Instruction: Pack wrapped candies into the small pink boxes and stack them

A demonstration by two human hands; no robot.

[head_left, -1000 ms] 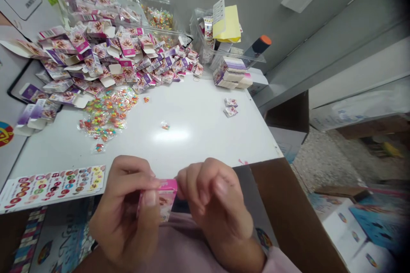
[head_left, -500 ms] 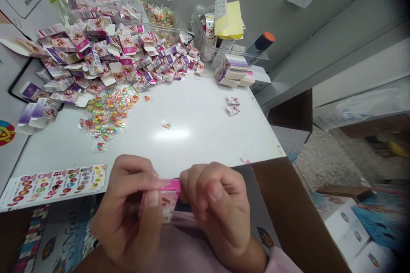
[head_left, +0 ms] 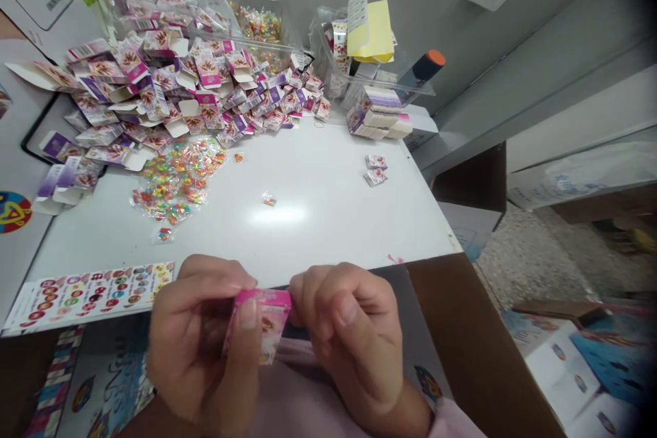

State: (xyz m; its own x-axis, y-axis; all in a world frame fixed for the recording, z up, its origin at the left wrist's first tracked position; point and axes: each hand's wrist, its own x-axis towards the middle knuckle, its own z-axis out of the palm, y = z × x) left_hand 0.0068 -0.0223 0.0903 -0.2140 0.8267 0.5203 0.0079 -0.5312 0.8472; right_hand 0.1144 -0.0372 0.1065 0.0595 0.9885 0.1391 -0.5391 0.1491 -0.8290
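A small pink-and-white cardboard box [head_left: 272, 326] is pinched upright in my left hand [head_left: 205, 349], thumb across its front and fingers behind. The box's pink top end faces up. My right hand [head_left: 354, 335] is closed beside the box's right edge, its fingers curled and the thumb folded in. Whether those fingers hold anything is hidden. Beyond my hands, a tiny clear packet of coloured bits [head_left: 269, 199] lies on the white table [head_left: 328, 219]. Left of it is a heap of similar packets [head_left: 179, 174]. Sticker sheets [head_left: 92, 295] lie at the near left edge.
Many small pink and purple boxes [head_left: 154, 92], several with open flaps, are piled at the back left. A clear bin [head_left: 410, 87] with papers stands at the back, a stack of flat boxes [head_left: 374, 111] before it. Two small boxes [head_left: 376, 170] lie at right.
My left hand has shifted its fingers slightly, and the top and front of the pink box show a little more. My right hand keeps its curled shape. The whole view has shifted slightly.
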